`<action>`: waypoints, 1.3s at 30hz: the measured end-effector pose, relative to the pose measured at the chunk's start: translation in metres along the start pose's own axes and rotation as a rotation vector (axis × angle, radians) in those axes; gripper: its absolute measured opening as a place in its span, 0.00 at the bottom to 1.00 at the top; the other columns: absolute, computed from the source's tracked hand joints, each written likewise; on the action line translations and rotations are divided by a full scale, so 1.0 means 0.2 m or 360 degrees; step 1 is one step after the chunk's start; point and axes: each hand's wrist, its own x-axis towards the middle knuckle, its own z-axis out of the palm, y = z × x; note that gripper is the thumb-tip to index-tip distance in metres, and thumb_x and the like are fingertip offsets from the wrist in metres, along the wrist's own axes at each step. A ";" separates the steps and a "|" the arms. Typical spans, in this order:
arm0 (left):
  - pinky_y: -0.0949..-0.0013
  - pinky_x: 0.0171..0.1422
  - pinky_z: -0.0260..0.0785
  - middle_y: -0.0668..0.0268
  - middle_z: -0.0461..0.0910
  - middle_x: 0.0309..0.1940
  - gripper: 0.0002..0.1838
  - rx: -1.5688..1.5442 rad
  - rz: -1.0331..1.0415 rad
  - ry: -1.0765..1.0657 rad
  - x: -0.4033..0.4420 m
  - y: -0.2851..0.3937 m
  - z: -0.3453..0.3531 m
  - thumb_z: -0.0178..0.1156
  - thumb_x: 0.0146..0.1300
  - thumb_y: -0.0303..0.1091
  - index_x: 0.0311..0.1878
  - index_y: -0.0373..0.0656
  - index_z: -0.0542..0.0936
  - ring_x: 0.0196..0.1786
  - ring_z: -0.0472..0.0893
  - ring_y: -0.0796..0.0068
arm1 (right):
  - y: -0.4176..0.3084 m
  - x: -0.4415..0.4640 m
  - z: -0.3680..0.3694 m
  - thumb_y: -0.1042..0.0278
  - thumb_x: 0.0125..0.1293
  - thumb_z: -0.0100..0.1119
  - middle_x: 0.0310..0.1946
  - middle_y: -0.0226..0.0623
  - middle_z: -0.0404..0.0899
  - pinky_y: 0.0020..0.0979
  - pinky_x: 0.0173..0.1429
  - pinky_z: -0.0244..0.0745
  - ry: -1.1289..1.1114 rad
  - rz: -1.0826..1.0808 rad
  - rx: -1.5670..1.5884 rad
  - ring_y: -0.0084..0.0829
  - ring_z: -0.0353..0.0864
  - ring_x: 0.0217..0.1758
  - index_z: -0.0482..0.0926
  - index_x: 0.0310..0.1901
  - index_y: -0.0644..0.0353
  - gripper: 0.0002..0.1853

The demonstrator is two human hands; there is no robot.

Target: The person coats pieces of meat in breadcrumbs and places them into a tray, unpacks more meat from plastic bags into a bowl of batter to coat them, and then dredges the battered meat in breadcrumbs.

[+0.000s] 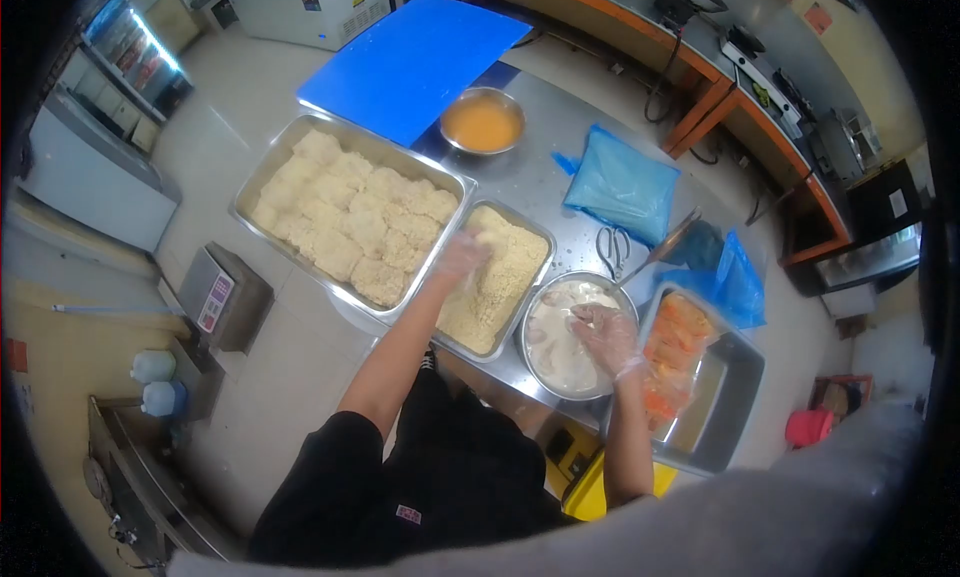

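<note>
Blurred grey cloth (780, 507) lies nearest. In the bowl (527, 347), the right hand (610, 339) is at the white batter (565, 360), loosely open. Left of the bowl, the left hand (464, 256) is at the flour (502, 285); if it grips something, I cannot tell.

Crumb tray (549, 249) between breaded-food pan (306, 268) at left and batter bowl (524, 351) at right
</note>
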 end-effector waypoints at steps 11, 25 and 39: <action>0.57 0.70 0.70 0.39 0.75 0.62 0.49 0.1147 -0.0058 -0.0201 -0.59 0.06 0.06 0.72 0.56 0.48 0.76 0.40 0.60 0.67 0.75 0.47 | 0.09 0.02 0.01 0.51 0.62 0.67 0.48 0.50 0.87 0.41 0.61 0.77 0.0054 -0.0016 0.0069 0.47 0.86 0.54 0.87 0.51 0.58 0.22; 0.44 0.82 0.49 0.43 0.53 0.79 0.42 0.1110 0.0719 0.0114 -0.57 0.02 0.34 0.50 0.74 0.53 0.78 0.29 0.54 0.81 0.55 0.47 | -0.01 0.01 0.00 0.51 0.62 0.68 0.44 0.50 0.87 0.40 0.56 0.79 0.0074 -0.0034 0.0069 0.45 0.87 0.48 0.88 0.49 0.59 0.21; 0.41 0.84 0.41 0.55 0.53 0.81 0.46 0.1596 0.1220 -0.0088 -0.34 0.13 0.00 0.52 0.67 0.65 0.82 0.51 0.53 0.82 0.54 0.50 | 0.07 -0.05 -0.02 0.52 0.62 0.66 0.46 0.52 0.86 0.43 0.60 0.78 0.0116 -0.0025 0.0049 0.49 0.86 0.51 0.87 0.51 0.58 0.21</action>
